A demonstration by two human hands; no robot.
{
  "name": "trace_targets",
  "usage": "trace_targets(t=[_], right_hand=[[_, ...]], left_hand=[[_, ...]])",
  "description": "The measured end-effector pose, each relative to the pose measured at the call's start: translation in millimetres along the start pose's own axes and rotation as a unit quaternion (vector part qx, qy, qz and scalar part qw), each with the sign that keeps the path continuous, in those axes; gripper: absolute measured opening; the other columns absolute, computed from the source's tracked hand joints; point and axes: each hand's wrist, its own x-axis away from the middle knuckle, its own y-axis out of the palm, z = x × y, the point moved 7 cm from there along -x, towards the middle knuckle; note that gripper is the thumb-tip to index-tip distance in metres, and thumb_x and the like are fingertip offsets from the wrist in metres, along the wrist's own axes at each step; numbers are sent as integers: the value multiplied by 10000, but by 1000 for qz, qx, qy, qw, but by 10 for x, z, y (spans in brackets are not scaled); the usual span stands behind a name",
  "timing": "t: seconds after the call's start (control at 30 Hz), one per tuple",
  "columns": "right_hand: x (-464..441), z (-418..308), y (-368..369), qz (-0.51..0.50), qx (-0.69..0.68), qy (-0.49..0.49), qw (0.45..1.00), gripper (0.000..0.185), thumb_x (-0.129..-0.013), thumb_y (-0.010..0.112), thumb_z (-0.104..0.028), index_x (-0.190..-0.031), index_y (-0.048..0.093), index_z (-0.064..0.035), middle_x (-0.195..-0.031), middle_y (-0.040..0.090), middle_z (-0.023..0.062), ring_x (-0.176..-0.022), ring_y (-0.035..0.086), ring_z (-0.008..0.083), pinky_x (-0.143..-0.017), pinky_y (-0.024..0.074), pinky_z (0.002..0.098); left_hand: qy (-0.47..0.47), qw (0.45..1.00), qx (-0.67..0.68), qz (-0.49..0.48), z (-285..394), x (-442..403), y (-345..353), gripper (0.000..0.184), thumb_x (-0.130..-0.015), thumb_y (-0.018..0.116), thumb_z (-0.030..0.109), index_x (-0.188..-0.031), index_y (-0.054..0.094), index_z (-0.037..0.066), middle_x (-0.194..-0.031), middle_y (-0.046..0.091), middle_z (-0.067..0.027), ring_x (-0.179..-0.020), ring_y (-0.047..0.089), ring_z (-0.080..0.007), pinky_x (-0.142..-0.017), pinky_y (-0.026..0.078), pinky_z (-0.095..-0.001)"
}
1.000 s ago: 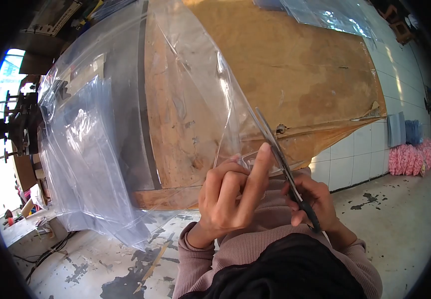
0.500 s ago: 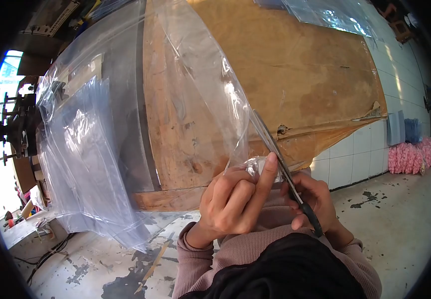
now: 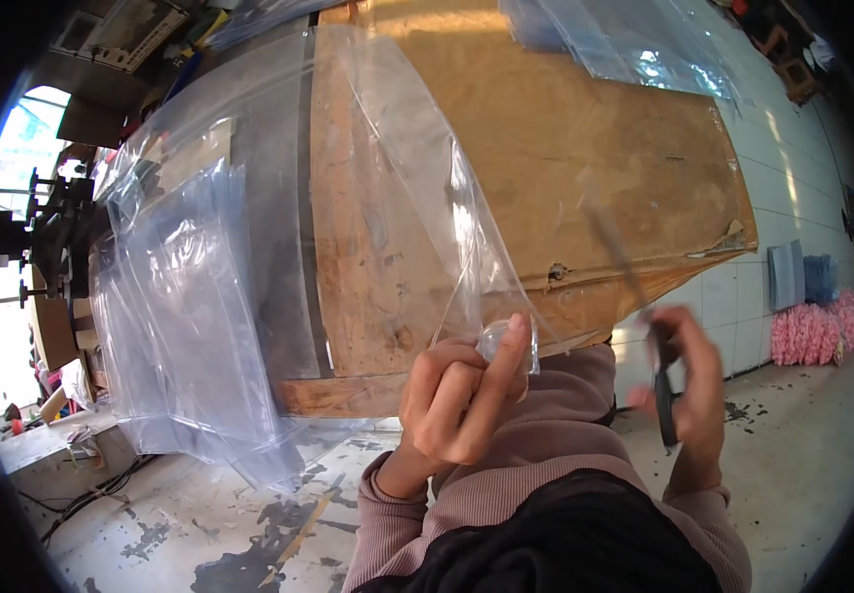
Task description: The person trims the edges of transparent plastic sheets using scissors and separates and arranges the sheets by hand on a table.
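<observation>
My left hand is closed on the gathered edge of a clear plastic sheet, its index finger pointing up along the plastic. The sheet spreads from there over the left part of the brown-covered table. Off to the right, my right hand grips the black handles of the scissors. Their blades are blurred, point up and to the left, and stand apart from the sheet. Whether the blades are open cannot be made out. Bluish plastic sheets lie at the table's left side, partly hanging over the near edge.
More clear plastic bags lie at the table's far right corner. Pink bundles and blue stacks stand by the tiled wall at right. Black machinery is at the left, with cables on the floor below.
My right hand has moved right with the scissors, away from the plastic edge where the blades were. My left hand keeps its hold. The view has shifted slightly.
</observation>
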Motion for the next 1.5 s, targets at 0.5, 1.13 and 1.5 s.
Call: trace_targets(t=[0.5,1.13,1.5], right_hand=[[-36,-889,415,6,231,-538,810,244,-776,649,-131,-1004,609,-55,-1087,566,110,-1011,573,251,-863,470,370],[94,-877,591,54,95,-604,790,118,-799,601,-82,-870,595,12,-938,638,122,-896,641,235,-794,552,326],[22,-790,690,68,-6,-520,851,110,-762,561,-2,-862,539,39,-900,586,162,-835,591,300,-762,513,398]], left_hand=[[51,998,37,6,163,174,-249,358,-561,692,3,-918,719,-15,-765,621,20,-591,445,-99,-482,390,-205],[67,995,40,55,228,307,-342,313,-561,685,69,-866,730,10,-836,641,22,-614,409,-92,-508,345,-199],[-45,998,32,11,189,140,-116,238,-726,657,-24,-961,693,-25,-1098,553,-199,-968,638,-331,-791,564,-365]])
